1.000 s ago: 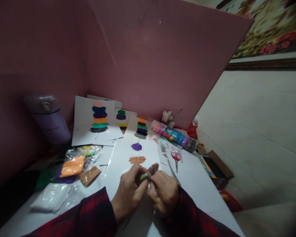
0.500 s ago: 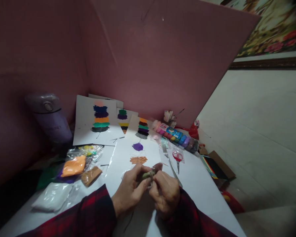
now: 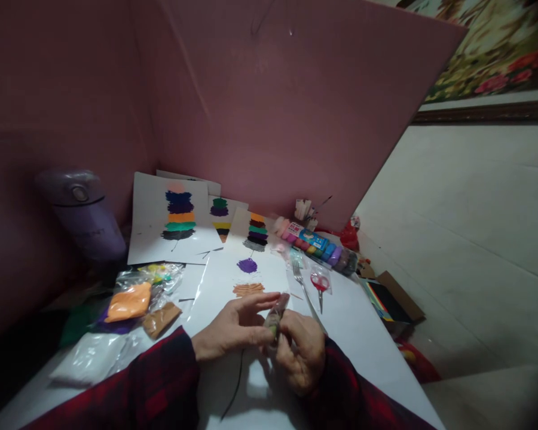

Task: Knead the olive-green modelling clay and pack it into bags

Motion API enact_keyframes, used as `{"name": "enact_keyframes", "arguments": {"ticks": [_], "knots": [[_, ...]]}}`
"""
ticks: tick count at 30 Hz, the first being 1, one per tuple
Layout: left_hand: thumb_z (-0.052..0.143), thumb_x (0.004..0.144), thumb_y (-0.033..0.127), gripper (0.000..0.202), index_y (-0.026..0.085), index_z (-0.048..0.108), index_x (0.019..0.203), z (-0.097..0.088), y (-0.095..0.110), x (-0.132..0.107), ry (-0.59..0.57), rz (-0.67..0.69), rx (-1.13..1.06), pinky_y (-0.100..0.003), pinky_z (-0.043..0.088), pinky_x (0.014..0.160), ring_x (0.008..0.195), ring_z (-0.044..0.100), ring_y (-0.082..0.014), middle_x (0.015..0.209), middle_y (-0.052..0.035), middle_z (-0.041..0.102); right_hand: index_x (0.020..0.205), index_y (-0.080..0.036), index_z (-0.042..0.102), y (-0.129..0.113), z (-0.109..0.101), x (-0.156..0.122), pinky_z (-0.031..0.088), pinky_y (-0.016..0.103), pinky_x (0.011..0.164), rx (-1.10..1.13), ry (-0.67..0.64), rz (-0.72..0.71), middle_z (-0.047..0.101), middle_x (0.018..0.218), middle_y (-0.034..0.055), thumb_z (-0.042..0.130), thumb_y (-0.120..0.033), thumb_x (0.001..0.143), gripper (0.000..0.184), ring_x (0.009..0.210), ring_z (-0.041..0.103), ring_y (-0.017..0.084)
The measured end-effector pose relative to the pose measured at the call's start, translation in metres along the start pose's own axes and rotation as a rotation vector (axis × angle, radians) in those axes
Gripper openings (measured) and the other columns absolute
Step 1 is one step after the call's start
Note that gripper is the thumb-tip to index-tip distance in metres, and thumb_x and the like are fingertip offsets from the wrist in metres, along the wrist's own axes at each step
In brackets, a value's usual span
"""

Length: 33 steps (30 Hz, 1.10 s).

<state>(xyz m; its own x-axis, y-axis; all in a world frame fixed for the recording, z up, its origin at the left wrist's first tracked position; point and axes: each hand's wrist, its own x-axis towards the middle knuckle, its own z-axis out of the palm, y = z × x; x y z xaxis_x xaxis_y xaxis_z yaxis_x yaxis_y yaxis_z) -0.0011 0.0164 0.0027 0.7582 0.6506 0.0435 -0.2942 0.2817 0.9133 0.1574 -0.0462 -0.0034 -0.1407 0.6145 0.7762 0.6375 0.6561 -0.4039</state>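
Observation:
A small clear plastic packet [image 3: 275, 318] with something greenish inside is between my two hands, over the front of the white table. My right hand [image 3: 301, 352] is closed with curled fingers around its right side. My left hand [image 3: 235, 325] has its thumb and fingertips against the left side, the fingers fairly straight. Part of the packet is covered by the fingers. Just beyond the hands lies a paper sheet [image 3: 215, 298] with an orange patch [image 3: 248, 289] and a purple patch [image 3: 247, 265] on it. A thin dark strip [image 3: 235, 385] lies below my left hand.
Right of the paper are a fork [image 3: 301, 280], red-handled scissors [image 3: 320, 283] and a pack of coloured clay [image 3: 316, 243]. On the left lie an orange clay bag [image 3: 129, 301], a brown packet [image 3: 161, 319] and a white bag [image 3: 87, 358]. A purple bottle [image 3: 87, 224] stands behind them.
My left fingers have straightened and loosened around the packet, which now stands more upright. The dark strip below my left hand shows more. The view has shifted slightly.

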Motion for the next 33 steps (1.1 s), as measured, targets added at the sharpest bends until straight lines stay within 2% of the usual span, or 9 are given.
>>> {"name": "enact_keyframes", "arguments": {"ticks": [3,8,13,17,22,25,28,30,33], "knots": [[0.086,0.068,0.034,0.064,0.021,0.060,0.125,0.003,0.003,-0.003,-0.022,-0.002,0.018,-0.038,0.048,0.088,0.105,0.064,-0.0254,0.115,-0.0113,0.067,0.070,-0.021,0.055,0.001,-0.001,0.001,0.041,0.027,0.053,0.032,-0.066,-0.020,0.059,0.058,0.0006,0.043,-0.009,0.087,0.024,0.053,0.056,0.015],[0.081,0.072,0.043,0.039,0.016,0.063,0.095,0.009,0.004,-0.006,0.087,0.037,0.099,-0.030,0.047,0.076,0.085,0.064,-0.0185,0.089,-0.0045,0.067,0.065,-0.022,0.047,0.004,-0.001,0.002,0.034,0.026,0.048,-0.023,-0.011,-0.048,0.051,0.054,-0.0021,0.044,-0.009,0.086,0.024,0.048,0.048,0.013],[0.076,0.073,0.051,0.042,0.015,0.060,0.087,0.011,-0.001,-0.006,0.137,0.039,0.189,-0.027,0.045,0.065,0.070,0.060,-0.0160,0.077,-0.0035,0.065,0.069,-0.023,0.046,0.000,0.001,0.000,0.033,0.027,0.048,-0.036,-0.039,-0.090,0.049,0.056,-0.0024,0.043,-0.007,0.084,0.022,0.048,0.047,0.013],[0.074,0.073,0.044,0.034,0.014,0.058,0.079,0.016,-0.007,-0.009,0.253,0.041,0.295,-0.025,0.041,0.059,0.063,0.052,-0.0132,0.069,-0.0014,0.059,0.068,-0.024,0.040,-0.008,0.003,-0.003,0.027,0.030,0.047,-0.125,-0.006,-0.103,0.044,0.053,-0.0033,0.043,-0.004,0.084,0.025,0.046,0.043,0.013],[0.064,0.078,0.035,0.023,0.015,0.057,0.069,0.023,-0.011,-0.015,0.386,0.096,0.606,-0.026,0.038,0.058,0.060,0.045,-0.0134,0.059,0.0004,0.052,0.075,-0.023,0.045,-0.016,0.004,-0.009,0.027,0.032,0.047,-0.206,-0.051,-0.177,0.049,0.056,-0.0011,0.043,-0.002,0.082,0.023,0.048,0.046,0.016],[0.062,0.079,0.033,0.025,0.016,0.053,0.064,0.022,-0.013,-0.013,0.425,0.086,0.659,-0.026,0.037,0.057,0.059,0.043,-0.0133,0.056,0.0016,0.048,0.074,-0.023,0.045,-0.015,0.010,-0.012,0.028,0.032,0.047,-0.205,-0.009,-0.130,0.047,0.055,-0.0016,0.041,-0.004,0.083,0.022,0.048,0.046,0.016],[0.062,0.082,0.032,0.022,0.015,0.056,0.070,0.019,-0.011,-0.009,0.407,0.061,0.609,-0.027,0.041,0.061,0.064,0.049,-0.0150,0.064,-0.0010,0.055,0.068,-0.024,0.039,-0.007,0.019,-0.011,0.026,0.031,0.047,-0.167,0.032,0.003,0.040,0.053,-0.0038,0.041,-0.006,0.083,0.024,0.045,0.043,0.014],[0.061,0.085,0.034,0.021,0.013,0.062,0.083,0.017,-0.008,-0.007,0.320,0.073,0.491,-0.029,0.045,0.068,0.072,0.054,-0.0165,0.077,-0.0046,0.061,0.065,-0.024,0.037,0.000,0.021,-0.010,0.023,0.030,0.045,-0.138,0.151,0.088,0.034,0.052,-0.0057,0.042,-0.010,0.084,0.024,0.041,0.035,0.012],[0.069,0.081,0.038,0.040,0.014,0.062,0.112,0.013,-0.002,-0.006,0.108,0.043,0.207,-0.030,0.049,0.070,0.079,0.060,-0.0178,0.098,-0.0091,0.066,0.065,-0.023,0.039,0.009,0.018,-0.008,0.025,0.027,0.045,-0.044,0.122,0.187,0.035,0.053,-0.0062,0.043,-0.016,0.086,0.022,0.042,0.036,0.010]]}}
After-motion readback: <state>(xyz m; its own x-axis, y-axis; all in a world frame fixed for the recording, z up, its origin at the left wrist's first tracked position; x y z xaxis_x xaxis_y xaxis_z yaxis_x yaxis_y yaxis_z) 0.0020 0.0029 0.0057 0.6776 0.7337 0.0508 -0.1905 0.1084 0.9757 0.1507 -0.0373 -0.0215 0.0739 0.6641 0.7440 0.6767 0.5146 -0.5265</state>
